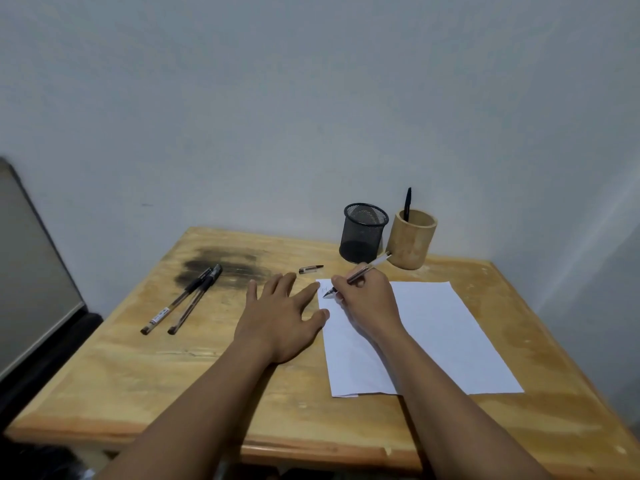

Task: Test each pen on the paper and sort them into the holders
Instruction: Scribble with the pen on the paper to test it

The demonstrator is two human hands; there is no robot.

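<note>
Four pens show in all. One pen (356,274) is gripped in the right hand (369,299), fingers closed round its barrel, its tip touching the upper left corner of the single sheet of paper (433,337), which lies right of centre on the wooden table (145,375). Two capped pens (181,301) lie side by side on the table in the left middle of the frame, their caps over a dark stain (228,265). A fourth, black pen (407,204) stands in the wooden holder (412,244) at upper right. One loose cap (310,269) lies just above the left hand (282,315), which rests flat and spread, holding nothing, its thumb and forefinger on the paper's left edge.

There are two holders: the wooden one and a black mesh holder (363,233) just to its left, which looks empty.

The marks on the paper near the pen tip are too faint to read. The right hand hides the middle of its pen, and the print on the lying pens is illegible.
</note>
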